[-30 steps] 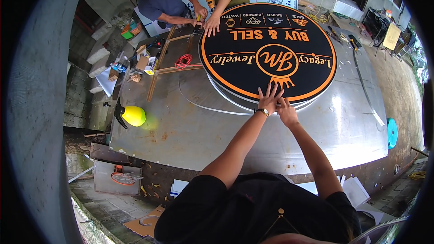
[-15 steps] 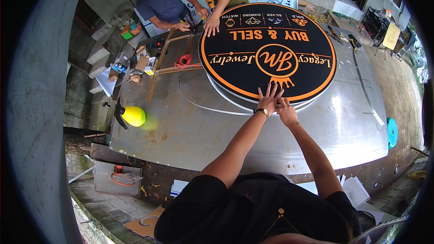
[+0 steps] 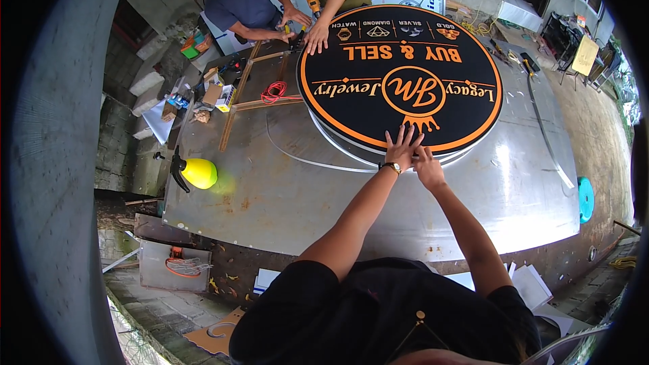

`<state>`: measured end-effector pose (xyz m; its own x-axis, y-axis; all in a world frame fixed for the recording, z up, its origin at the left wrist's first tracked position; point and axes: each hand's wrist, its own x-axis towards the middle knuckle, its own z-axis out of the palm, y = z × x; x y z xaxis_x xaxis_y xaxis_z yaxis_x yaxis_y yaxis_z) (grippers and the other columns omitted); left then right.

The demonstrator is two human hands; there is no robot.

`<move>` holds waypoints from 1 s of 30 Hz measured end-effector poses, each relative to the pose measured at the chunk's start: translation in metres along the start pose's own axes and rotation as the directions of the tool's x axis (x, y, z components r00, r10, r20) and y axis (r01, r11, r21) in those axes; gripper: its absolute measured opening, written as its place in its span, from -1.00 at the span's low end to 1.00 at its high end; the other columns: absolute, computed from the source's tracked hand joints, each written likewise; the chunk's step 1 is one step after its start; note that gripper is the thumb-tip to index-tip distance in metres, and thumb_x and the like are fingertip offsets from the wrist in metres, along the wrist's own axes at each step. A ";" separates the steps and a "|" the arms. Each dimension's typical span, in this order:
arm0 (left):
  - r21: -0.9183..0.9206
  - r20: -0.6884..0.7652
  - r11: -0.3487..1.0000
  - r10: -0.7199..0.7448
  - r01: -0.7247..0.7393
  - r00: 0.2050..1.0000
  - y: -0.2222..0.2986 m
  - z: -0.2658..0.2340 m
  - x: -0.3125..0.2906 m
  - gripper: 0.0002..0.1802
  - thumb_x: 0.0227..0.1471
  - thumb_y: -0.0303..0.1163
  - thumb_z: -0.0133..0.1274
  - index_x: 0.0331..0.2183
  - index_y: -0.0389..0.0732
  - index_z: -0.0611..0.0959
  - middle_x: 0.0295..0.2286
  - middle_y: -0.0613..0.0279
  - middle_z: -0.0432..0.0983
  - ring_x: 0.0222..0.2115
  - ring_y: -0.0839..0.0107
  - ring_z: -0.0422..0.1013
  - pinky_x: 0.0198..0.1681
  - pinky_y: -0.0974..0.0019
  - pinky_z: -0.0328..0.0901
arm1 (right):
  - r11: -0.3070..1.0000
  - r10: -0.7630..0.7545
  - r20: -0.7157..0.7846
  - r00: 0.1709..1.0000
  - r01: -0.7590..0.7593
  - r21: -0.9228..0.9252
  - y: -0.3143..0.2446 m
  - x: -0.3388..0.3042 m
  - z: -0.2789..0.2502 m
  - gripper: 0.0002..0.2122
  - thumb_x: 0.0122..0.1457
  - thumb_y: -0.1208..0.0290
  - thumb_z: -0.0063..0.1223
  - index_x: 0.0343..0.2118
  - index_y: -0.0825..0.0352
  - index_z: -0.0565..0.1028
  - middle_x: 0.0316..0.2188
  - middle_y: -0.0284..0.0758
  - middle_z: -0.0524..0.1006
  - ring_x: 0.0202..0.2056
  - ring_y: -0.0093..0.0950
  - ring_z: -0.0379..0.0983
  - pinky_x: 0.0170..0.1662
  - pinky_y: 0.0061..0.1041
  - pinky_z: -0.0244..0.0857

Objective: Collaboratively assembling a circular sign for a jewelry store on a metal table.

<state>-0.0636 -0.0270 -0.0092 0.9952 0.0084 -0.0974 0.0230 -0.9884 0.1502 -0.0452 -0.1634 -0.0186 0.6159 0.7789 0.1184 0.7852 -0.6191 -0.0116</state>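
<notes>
A large round sign (image 3: 365, 105), black with an orange ring and orange and white lettering, lies face up on the metal-topped table (image 3: 284, 206). On its near edge, just below the crown drawing, my left hand (image 3: 401, 151) rests flat with the fingers spread; a wristwatch is on that wrist. Right beside it, my right hand (image 3: 430, 170) has its fingers bunched on the sign's near rim, partly hidden by the left one. At the sign's far left edge, one co-worker's hand (image 3: 316, 38) lies on the face. Another co-worker's hands (image 3: 291, 27) hold a yellow-handled tool there.
A yellow drill (image 3: 311, 1) is held by the co-worker at the far side. Left on the table are a wooden frame (image 3: 233, 116), a red cord coil (image 3: 274, 92), small boxes (image 3: 226, 98) and a yellow spray bottle (image 3: 200, 173). A thin strip (image 3: 544, 132) lies right; a teal stool (image 3: 585, 199) stands beyond.
The co-worker in the dark blue shirt has shifted both hands and the yellow-handled tool slightly at the sign's far left edge. My hands stay in place.
</notes>
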 end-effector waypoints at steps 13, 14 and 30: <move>-0.006 0.001 1.000 0.001 -0.001 1.000 -0.001 -0.001 0.000 -0.16 0.05 -0.03 0.04 0.27 0.33 0.00 0.32 0.27 -0.29 0.32 0.12 -0.32 0.20 -0.46 -0.30 | 1.000 -0.007 -0.034 0.999 0.007 0.001 0.000 0.000 -0.001 -0.89 0.01 0.48 0.08 -0.43 0.24 0.63 -0.13 -0.36 0.35 0.02 -0.41 0.28 -0.20 -0.51 0.51; -0.003 -0.001 1.000 0.003 -0.003 1.000 0.000 -0.001 0.000 -0.16 0.05 -0.05 0.03 0.27 0.33 0.00 0.32 0.27 -0.29 0.32 0.12 -0.32 0.20 -0.46 -0.30 | 1.000 -0.007 -0.033 0.999 0.007 0.001 0.000 0.000 0.000 -0.89 0.01 0.48 0.08 -0.43 0.24 0.63 -0.13 -0.36 0.35 0.02 -0.41 0.28 -0.20 -0.51 0.51; -0.007 0.004 1.000 0.000 0.000 1.000 0.000 -0.002 -0.001 -0.19 0.08 -0.07 0.01 0.27 0.34 -0.01 0.32 0.29 -0.31 0.32 0.13 -0.33 0.21 -0.45 -0.31 | 0.999 -0.020 -0.054 0.998 0.021 0.024 0.003 -0.001 0.004 -0.91 -0.01 0.48 0.09 -0.45 0.26 0.62 -0.12 -0.33 0.35 0.02 -0.40 0.29 -0.20 -0.50 0.51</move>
<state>-0.0641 -0.0268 -0.0074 0.9948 0.0081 -0.1014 0.0240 -0.9873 0.1569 -0.0431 -0.1650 -0.0231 0.5956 0.7846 0.1723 0.7996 -0.5996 -0.0333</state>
